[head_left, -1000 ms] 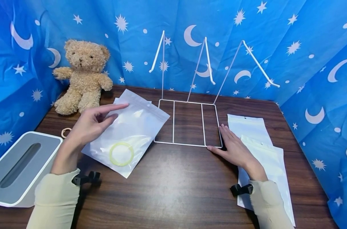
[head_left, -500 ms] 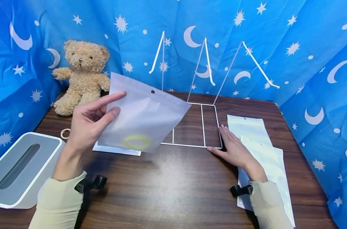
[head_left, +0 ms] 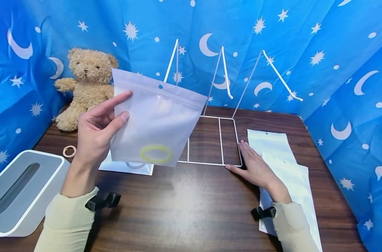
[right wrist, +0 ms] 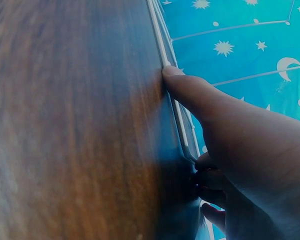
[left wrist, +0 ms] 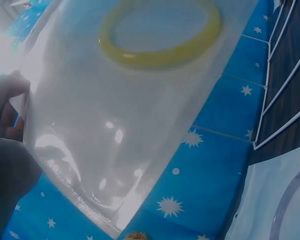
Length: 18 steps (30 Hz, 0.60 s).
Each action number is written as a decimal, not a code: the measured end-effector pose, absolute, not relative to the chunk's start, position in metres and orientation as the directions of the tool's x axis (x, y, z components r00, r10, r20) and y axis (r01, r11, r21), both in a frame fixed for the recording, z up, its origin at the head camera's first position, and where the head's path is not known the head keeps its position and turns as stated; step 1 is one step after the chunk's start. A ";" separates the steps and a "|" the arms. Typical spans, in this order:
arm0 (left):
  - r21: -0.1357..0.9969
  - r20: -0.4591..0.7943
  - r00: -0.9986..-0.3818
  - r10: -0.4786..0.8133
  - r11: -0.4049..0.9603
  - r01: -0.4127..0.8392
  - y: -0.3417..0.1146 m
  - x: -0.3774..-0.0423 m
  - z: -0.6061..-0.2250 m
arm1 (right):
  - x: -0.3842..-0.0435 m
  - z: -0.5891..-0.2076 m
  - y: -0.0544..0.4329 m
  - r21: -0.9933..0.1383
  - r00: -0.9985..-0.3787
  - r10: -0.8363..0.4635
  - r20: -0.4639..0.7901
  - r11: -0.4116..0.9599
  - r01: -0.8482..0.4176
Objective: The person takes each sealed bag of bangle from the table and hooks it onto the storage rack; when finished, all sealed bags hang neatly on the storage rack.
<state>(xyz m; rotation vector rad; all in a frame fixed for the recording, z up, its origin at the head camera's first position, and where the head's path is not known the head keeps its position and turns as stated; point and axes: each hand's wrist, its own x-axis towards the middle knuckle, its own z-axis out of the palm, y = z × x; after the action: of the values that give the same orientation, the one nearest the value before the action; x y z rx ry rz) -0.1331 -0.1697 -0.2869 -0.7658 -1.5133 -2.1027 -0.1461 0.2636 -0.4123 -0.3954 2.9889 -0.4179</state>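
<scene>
My left hand [head_left: 97, 134] pinches the left edge of a frosted zip bag [head_left: 156, 119] between thumb and fingers. The bag hangs above the table, its punched hole at the top. A yellow ring [left wrist: 160, 59] lies inside it near the bottom. Behind it stands a white wire rack [head_left: 206, 163] with three hooked arms, partly hidden by the bag. At the rack's front right corner rests my right hand [head_left: 257, 166], fingers straight; the thumb touches the base wire in the right wrist view. Below the held bag lies another bag [head_left: 147, 170] with a greyish ring [left wrist: 285, 210] showing.
Two white zip bags [head_left: 288, 182] overlap on the right, partly under my right forearm. A teddy bear [head_left: 90, 84] sits at the back left. A tissue box [head_left: 46, 182] and a small wooden ring [head_left: 65, 151] are at the left. A blue star-patterned curtain [head_left: 329, 87] surrounds the table.
My left hand has taken hold of the top bag and raised it off the other bag, turning it more upright in front of the rack. The right hand stays at the rack's corner.
</scene>
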 end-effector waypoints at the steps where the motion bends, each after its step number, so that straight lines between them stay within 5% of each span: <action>1: 0.713 0.656 -0.754 -0.025 -0.306 0.631 -0.170 -0.134 -0.287 | -0.146 -0.412 0.264 -0.281 -0.962 -0.266 -0.061 0.929 -0.239; 18: 0.741 0.613 -0.790 -0.003 -0.344 0.577 -0.164 -0.166 -0.296 | -0.145 -0.411 0.265 -0.274 -0.958 -0.281 -0.053 0.927 -0.257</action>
<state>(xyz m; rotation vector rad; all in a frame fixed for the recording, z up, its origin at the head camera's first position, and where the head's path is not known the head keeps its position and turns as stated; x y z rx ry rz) -0.1664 -0.1636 -0.2961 -0.7453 -1.5241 -2.1839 -0.1451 0.2647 -0.4112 -0.4194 2.9939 -0.4073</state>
